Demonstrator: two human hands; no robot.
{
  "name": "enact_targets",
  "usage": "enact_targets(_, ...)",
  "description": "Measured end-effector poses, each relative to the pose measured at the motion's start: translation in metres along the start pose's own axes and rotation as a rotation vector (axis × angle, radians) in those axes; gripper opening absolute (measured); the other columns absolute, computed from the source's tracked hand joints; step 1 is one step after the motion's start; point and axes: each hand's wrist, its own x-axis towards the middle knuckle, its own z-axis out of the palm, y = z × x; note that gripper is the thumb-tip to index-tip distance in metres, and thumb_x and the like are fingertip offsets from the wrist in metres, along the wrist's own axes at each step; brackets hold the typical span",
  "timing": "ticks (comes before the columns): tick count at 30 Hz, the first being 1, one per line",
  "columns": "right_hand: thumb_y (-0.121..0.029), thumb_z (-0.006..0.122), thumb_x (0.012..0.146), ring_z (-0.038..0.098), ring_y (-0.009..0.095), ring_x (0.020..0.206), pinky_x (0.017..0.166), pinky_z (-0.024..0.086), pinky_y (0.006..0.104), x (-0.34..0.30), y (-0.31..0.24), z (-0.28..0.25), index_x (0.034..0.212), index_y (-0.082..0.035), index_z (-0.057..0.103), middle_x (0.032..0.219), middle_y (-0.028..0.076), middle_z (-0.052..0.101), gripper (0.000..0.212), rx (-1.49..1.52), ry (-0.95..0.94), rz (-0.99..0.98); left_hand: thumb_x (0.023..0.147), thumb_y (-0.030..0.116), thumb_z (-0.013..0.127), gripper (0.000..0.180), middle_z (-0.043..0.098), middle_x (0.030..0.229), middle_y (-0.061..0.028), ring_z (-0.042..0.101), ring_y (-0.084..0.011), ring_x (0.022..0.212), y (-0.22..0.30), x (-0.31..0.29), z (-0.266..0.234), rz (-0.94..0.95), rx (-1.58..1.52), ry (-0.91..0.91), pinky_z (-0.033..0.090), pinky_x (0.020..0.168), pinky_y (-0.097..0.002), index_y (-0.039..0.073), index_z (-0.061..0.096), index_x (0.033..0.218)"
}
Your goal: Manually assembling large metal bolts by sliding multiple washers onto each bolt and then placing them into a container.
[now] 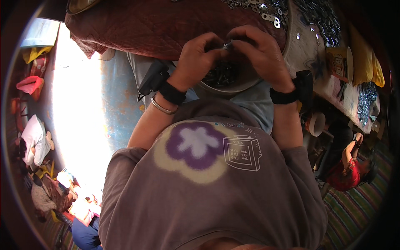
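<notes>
My left hand (pixel 196 60) and my right hand (pixel 266 54) meet above a bowl, each closed with thumb and fingers pinched. Between their fingertips is a small shiny metal piece (pixel 226 45), too small and too covered to tell its exact kind. Below them the round bowl (pixel 233 89) holds many short dark metal pieces (pixel 218 75). Just beyond the hands spreads a dark red cloth-covered surface (pixel 137 35). Flat silver links with holes (pixel 271 18) lie scattered at its far right.
A heap of dark metal pins (pixel 323 18) covers the far right surface. A printed tub (pixel 339 62) and yellow bag (pixel 366 58) stand near it. At right sits a person in red (pixel 348 173); other people (pixel 50 193) are at lower left.
</notes>
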Motion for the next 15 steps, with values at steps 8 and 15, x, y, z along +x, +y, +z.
enact_targets(8,-0.006,0.061,0.082,0.058,0.008,0.076,0.069,0.046,0.023,-0.013,-0.002,-0.007,0.094,-0.001,0.061,0.082,0.002,0.061,0.013,0.134,0.098,0.194,0.085,0.008,0.061,0.011,0.061,0.077,0.0021,0.048,-0.0017,0.057,0.004,-0.009,0.002,-0.15,-0.241,-0.049,0.036,0.049,-0.0167,0.006,0.057,0.095)
enact_targets(15,-0.005,0.064,0.08,0.058,0.007,0.074,0.065,0.047,0.0218,-0.02,0.022,0.022,0.087,-0.002,0.06,0.08,0.002,0.062,0.009,0.301,0.313,0.065,0.082,0.006,0.064,0.01,0.061,0.073,-0.0005,0.047,-0.0024,0.053,0.008,-0.016,0.012,-0.123,-0.293,-0.012,0.037,0.046,-0.0175,0.003,0.058,0.09)
